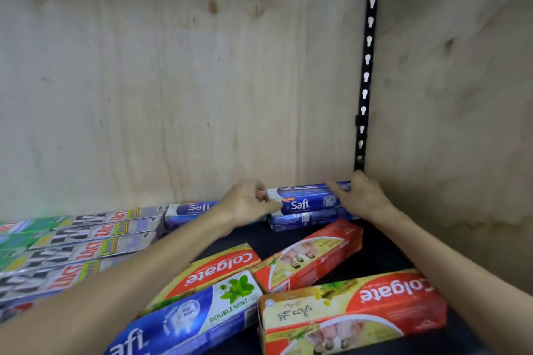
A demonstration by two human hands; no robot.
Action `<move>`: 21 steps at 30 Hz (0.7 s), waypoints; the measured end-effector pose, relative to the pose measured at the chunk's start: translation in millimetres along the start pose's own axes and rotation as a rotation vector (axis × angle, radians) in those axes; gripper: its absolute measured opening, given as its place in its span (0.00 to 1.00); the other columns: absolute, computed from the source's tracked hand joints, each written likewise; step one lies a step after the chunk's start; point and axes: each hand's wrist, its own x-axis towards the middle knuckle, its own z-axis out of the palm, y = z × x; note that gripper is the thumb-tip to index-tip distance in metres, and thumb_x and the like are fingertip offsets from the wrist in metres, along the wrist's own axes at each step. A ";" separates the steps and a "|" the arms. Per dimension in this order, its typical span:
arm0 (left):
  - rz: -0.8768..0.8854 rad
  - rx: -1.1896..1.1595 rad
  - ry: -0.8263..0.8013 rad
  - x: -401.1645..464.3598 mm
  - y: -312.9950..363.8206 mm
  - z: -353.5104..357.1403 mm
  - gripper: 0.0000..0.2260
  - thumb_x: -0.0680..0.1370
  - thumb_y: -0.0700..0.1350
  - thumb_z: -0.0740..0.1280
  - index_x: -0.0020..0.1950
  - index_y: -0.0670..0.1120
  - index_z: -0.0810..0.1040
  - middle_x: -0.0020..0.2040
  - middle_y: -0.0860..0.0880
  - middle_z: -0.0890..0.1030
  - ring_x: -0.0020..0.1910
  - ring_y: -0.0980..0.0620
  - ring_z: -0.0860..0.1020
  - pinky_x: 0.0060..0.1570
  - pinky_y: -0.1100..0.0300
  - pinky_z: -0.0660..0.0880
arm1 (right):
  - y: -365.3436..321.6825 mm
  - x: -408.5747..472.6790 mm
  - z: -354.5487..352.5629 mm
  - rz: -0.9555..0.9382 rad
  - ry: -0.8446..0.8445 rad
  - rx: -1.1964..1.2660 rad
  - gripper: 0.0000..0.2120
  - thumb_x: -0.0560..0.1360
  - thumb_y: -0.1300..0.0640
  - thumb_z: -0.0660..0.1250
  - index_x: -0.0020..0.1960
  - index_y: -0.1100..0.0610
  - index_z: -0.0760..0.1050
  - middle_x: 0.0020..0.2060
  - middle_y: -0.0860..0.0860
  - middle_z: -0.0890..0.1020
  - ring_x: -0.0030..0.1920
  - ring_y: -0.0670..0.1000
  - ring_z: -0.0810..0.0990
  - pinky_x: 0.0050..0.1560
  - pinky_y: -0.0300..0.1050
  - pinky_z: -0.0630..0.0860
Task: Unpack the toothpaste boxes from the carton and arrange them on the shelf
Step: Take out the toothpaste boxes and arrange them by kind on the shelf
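I judge this to be mid-arrangement: the shelf (383, 253), a dark board with a plywood back wall, already carries a good part of the stock, and no carton is in view, so I cannot say what is left inside it. Along the shelf's left edge lie rows of silver Zact boxes (86, 251). At the front edge, loose and askew, lie three red Colgate boxes (311, 256) and a blue Safi Double Mint box (196, 317). In the back right corner I hold the top Safi box (302, 202) of a small blue stack, my left hand (248, 202) pinching its left end and my right hand (360, 196) curled round its right end. Next it needs squaring flush on the box beneath.
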 end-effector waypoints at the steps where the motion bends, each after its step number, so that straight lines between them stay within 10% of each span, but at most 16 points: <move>1: -0.002 -0.012 0.018 1.7 0.8 8.1 0.15 0.73 0.51 0.76 0.52 0.43 0.78 0.47 0.49 0.83 0.50 0.48 0.82 0.56 0.50 0.79 | -0.1 -0.1 -1.8 -0.008 -0.012 0.001 0.26 0.76 0.39 0.66 0.57 0.63 0.71 0.59 0.62 0.77 0.58 0.62 0.77 0.51 0.49 0.73; 7: -0.007 -0.151 0.200 -3.7 -2.4 4.7 0.09 0.77 0.45 0.72 0.54 0.46 0.77 0.43 0.53 0.79 0.40 0.59 0.77 0.36 0.71 0.73 | -5.9 -7.1 -18.3 -0.127 -0.023 0.116 0.32 0.67 0.53 0.81 0.65 0.59 0.71 0.58 0.56 0.75 0.50 0.51 0.75 0.47 0.37 0.70; 14: -0.071 -0.310 0.343 -27.3 -61.0 -60.9 0.06 0.80 0.52 0.66 0.52 0.52 0.80 0.52 0.53 0.85 0.51 0.54 0.82 0.57 0.54 0.78 | -56.5 -23.2 3.6 -0.387 -0.014 0.219 0.26 0.67 0.62 0.80 0.62 0.59 0.76 0.51 0.54 0.83 0.46 0.50 0.81 0.47 0.37 0.75; 21: -0.135 -0.439 0.562 -46.0 -98.8 -83.7 0.13 0.78 0.58 0.68 0.49 0.49 0.79 0.41 0.50 0.85 0.36 0.51 0.82 0.47 0.48 0.79 | -87.8 -24.4 48.7 -0.416 -0.158 0.404 0.15 0.74 0.58 0.74 0.58 0.55 0.77 0.46 0.52 0.83 0.46 0.53 0.83 0.40 0.51 0.82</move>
